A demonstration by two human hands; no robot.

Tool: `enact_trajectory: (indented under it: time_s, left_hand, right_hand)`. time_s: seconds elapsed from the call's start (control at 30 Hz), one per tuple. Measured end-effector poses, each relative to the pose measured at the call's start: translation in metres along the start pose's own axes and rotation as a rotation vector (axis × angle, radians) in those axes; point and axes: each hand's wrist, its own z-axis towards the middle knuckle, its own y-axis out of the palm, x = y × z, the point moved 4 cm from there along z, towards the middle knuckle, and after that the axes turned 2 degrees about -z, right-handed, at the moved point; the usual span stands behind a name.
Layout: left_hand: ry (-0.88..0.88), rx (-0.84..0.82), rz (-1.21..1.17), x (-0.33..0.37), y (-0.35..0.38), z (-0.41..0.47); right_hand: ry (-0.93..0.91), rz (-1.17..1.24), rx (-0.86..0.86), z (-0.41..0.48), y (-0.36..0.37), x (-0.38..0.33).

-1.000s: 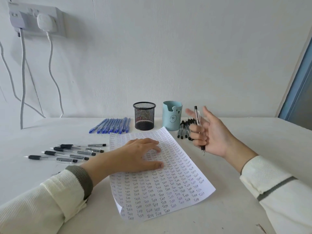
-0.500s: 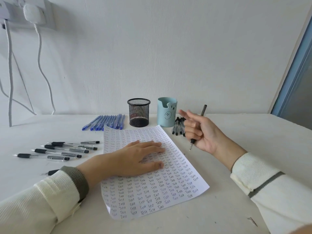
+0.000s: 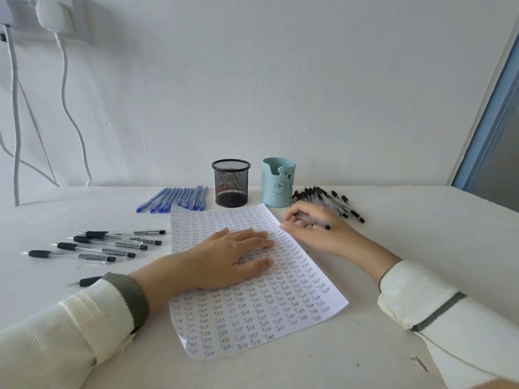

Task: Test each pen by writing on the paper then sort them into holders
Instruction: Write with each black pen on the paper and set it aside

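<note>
Left hand [image 3: 224, 259] flat on the paper [image 3: 280, 310], palm down, fingers straight and spread a bit, pressing the sheet to the table [image 3: 421, 240]. Right hand [image 3: 317, 234] at the sheet's upper right edge, fingers curled round a clear pen [image 3: 314, 223] with a black end. The pen lies low and nearly level, with its tip end toward the paper edge (can't tell if the tip touches). The paper sits skewed at centre and is covered in rows of handwritten "Test". Behind it, near the wall, are a black mesh holder [image 3: 230, 182] and a light blue bear holder [image 3: 278, 182], side by side and upright, with the mesh one on the left. A row of blue pens [image 3: 174, 199] lies left of the mesh holder, touching one another. A pile of black-capped pens [image 3: 334, 202] lies right of the bear holder, just behind the right hand. Grip pens [image 3: 106, 244] lie roughly parallel on the left of the table, apart from the paper. One more dark-grip pen [image 3: 87, 281] is partly hidden by the left sleeve [image 3: 84, 327]. A white plug and cable [image 3: 53, 12] is on the wall at top left.
</note>
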Motion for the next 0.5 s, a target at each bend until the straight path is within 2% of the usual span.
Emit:
enact_trajectory:
  time_s: [0.13,0.3,0.4,0.5]
  left_hand:
    - [-0.013,0.018,-0.004,0.001,0.002,0.003]
    - [-0.023,0.025,-0.006,0.001,0.003,0.006]
    - [-0.03,0.018,0.008,0.001,0.004,0.006]
    - [-0.028,0.018,0.018,0.002,0.003,0.006]
  right_hand:
    - [-0.019,0.065,-0.042,-0.003,0.008,-0.001]
    - [-0.014,0.304,0.13,0.0,-0.008,-0.008]
    - [0.001,0.396,0.086,-0.014,-0.003,-0.014]
    - [0.018,0.351,0.044,-0.041,0.007,-0.014]
